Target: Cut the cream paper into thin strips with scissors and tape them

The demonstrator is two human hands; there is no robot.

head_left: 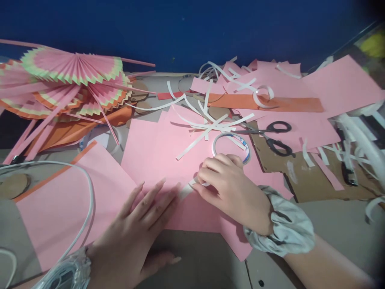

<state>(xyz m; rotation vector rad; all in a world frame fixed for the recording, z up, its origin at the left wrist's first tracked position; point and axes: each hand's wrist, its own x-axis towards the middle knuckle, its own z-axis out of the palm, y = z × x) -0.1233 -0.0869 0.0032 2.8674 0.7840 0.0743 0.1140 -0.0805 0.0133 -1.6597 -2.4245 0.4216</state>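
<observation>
The left hand (136, 233) lies nearest, open and flat, fingers spread on the pink sheet (156, 156) that covers the worktop (204, 261). Right of it, the right hand (231, 192), a scrunchie (279, 226) on its wrist, is curled, pinching a white strip (189, 188) against the sheet. Just beyond its knuckles sits a tape roll (231, 143); scissors (270, 134) lie farther right.

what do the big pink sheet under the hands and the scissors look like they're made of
The large flat pink sheet looks like matte craft paper: thin, no shine, crisp cut edges. The scissors with black loop handles seem to have plastic handles and grey blades, probably metal, though the blades are small and blurred.
</observation>
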